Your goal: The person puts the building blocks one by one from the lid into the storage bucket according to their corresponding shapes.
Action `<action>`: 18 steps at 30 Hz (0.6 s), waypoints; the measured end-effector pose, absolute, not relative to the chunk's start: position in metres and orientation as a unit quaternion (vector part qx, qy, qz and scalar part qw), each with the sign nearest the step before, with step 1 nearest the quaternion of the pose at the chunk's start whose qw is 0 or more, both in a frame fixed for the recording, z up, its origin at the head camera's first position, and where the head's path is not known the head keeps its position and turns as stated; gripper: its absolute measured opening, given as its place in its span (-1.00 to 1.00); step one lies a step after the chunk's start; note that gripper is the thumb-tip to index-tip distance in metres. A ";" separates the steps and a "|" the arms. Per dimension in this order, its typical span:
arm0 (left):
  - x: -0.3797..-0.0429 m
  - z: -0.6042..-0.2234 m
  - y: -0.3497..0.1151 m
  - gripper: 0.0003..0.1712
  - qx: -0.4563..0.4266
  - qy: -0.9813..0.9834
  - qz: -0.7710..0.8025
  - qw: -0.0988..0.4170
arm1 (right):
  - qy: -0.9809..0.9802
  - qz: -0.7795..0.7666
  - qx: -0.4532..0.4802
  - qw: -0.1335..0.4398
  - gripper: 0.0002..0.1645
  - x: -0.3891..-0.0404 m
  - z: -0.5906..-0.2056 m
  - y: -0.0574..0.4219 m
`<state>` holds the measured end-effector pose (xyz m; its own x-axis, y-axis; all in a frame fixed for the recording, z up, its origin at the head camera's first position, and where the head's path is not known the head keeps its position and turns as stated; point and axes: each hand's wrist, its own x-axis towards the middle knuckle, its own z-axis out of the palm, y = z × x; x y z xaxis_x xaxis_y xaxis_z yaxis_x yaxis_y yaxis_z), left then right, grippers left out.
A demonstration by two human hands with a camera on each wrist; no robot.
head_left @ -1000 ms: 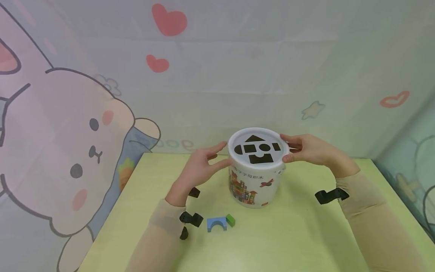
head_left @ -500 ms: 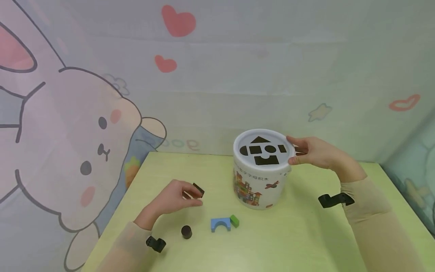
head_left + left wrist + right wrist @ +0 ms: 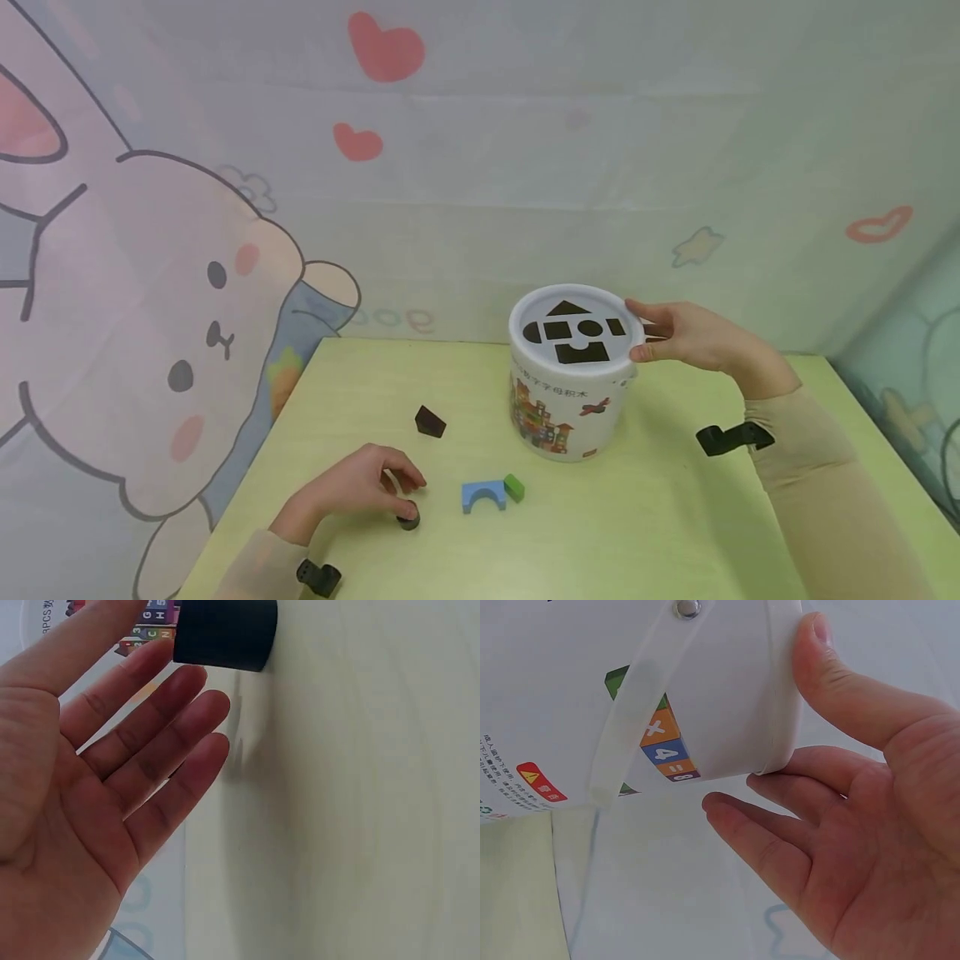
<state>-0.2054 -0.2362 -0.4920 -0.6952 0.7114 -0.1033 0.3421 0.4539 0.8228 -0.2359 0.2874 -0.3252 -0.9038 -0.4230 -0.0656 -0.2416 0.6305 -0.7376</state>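
Note:
In the head view, my left hand [image 3: 367, 483] is low over the table, its thumb tip at a short black cylinder block [image 3: 408, 523]. The left wrist view has the fingers loosely extended, fingertips right beside the dark cylinder [image 3: 225, 634]. My right hand [image 3: 693, 337] holds the lid rim of a white block bucket [image 3: 562, 417], thumb and forefinger spread along the rim. In the right wrist view the thumb [image 3: 847, 690] lies against the lid edge, the other fingers below. The lid [image 3: 573, 292] has cut-outs: triangle, circle, rectangles, arch and half-round.
A dark wedge-shaped block [image 3: 430, 422] lies left of the bucket. In front of the bucket are a blue arch block [image 3: 483, 494] and a small green block [image 3: 513, 487]. Behind the yellow-green table [image 3: 675, 517] hangs a cartoon rabbit backdrop [image 3: 465, 167].
My left hand has left the bucket's rim, moved down past the dark wedge-shaped block and reached the black cylinder block. The right hand stays at the rim.

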 end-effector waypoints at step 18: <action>-0.199 -0.496 -0.249 -0.62 0.343 0.818 0.403 0.224 | 0.885 -0.408 -0.190 0.120 0.12 -0.235 -0.325 0.280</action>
